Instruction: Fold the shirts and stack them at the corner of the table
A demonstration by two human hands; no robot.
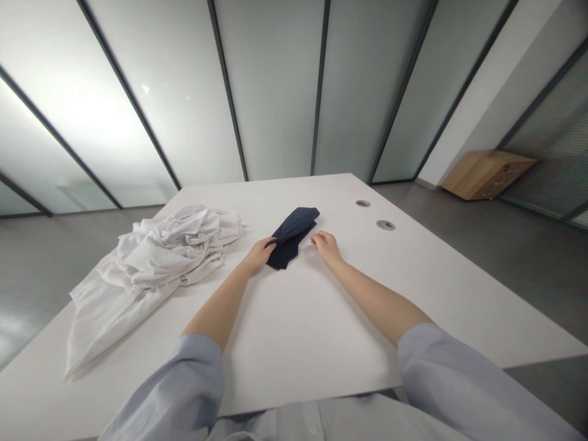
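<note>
The navy cloth (pixel 296 223) lay folded in layers near the middle of the table (pixel 312 343), its long axis running from near left to far right. The left hand (pixel 263 252) gripped the near left edge of the cloth between thumb and fingers. The right hand (pixel 327 245) was positioned just beside the right edge of the cloth, apart from it, with the fingers curled and the tips drawn narrow. To the left, the white fabric (pixel 169 251) sat in a crumpled heap, with one flat corner spread toward the near left of the table. To the right, two round grommets (pixel 362 203) (pixel 382 225) were set into the tabletop. Beyond the table, on the floor (pixel 441 211) at far right, stood a wooden cabinet (pixel 482 171); its contents were hidden. Frosted panels (pixel 275 92) in dark frames formed the wall behind the table.
</note>
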